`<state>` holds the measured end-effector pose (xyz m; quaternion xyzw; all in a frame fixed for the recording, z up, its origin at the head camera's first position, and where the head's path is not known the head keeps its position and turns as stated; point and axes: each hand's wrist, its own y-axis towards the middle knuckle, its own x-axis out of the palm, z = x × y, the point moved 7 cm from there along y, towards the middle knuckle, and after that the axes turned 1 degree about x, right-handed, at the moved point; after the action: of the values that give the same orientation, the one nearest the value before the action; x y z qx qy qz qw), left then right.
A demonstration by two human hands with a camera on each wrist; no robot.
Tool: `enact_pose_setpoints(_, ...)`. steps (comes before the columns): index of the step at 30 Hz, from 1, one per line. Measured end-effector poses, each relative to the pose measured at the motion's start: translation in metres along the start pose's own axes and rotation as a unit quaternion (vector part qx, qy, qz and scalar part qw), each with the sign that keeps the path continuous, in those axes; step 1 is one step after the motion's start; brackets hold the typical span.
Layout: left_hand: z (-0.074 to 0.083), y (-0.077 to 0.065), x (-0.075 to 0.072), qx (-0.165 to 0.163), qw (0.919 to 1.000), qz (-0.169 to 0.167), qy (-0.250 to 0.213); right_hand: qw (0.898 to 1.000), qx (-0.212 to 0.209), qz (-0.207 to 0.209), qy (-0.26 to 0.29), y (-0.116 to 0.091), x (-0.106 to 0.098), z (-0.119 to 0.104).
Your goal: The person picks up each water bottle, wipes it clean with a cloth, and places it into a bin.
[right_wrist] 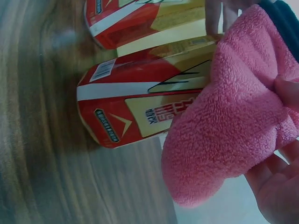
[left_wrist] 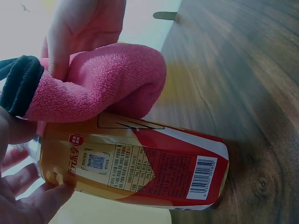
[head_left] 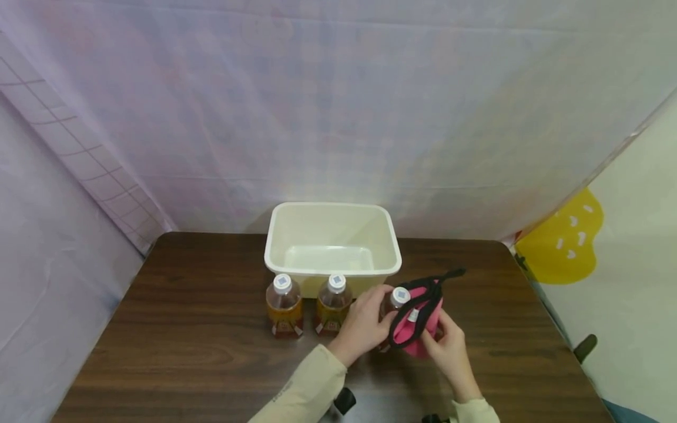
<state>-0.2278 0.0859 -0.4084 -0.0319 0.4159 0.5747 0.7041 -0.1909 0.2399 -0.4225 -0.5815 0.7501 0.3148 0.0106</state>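
Note:
My left hand point(head_left: 365, 322) holds the upper part of a bottle point(left_wrist: 140, 163) with a red and gold label and a white cap. My right hand point(head_left: 449, 348) pinches a pink plush cloth point(right_wrist: 219, 135) with black edging, a black loop and a small white tag. The cloth is bunched and lies against the bottle's right side, its black edge close to the left thumb. In the left wrist view, the bottle stands with its base at the wooden table point(left_wrist: 243, 70). The cloth partly hides the bottle in the head view.
Two similar bottles, a left one point(head_left: 285, 311) and a middle one point(head_left: 333, 308), stand upright left of the hands. Behind them a white plastic tub point(head_left: 333, 273) stands near the table's back edge. A hanging sheet point(head_left: 338, 117) rises behind the table.

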Motion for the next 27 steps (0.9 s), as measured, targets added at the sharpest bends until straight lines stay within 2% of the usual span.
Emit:
enact_pose_setpoints(8, 0.0, 0.0, 0.003, -0.011, 0.9999, -0.006, -0.005, 0.999, 0.007, 0.008, -0.033, -0.009, 0.001, 0.009)
enact_pose_setpoints(14, -0.001, 0.0, 0.002, 0.002, 0.9998, 0.007, 0.019, 0.998, 0.022, 0.001, -0.052, -0.016, 0.011, 0.026)
enact_pose_setpoints(20, -0.002, -0.001, 0.002, -0.002, 0.9997, 0.009, 0.021, 0.991, 0.078, -0.025, -0.107, -0.026, 0.022, 0.055)
enact_pose_setpoints(23, -0.002, -0.001, 0.003, -0.005, 0.9998, 0.004, 0.017, 0.987, 0.106, -0.034, -0.111, -0.03, 0.025, 0.065)
enact_pose_setpoints(27, 0.0, -0.001, 0.005, -0.008, 0.9999, 0.002, 0.012, 0.986, 0.124, -0.036, -0.107, -0.032, 0.024, 0.067)
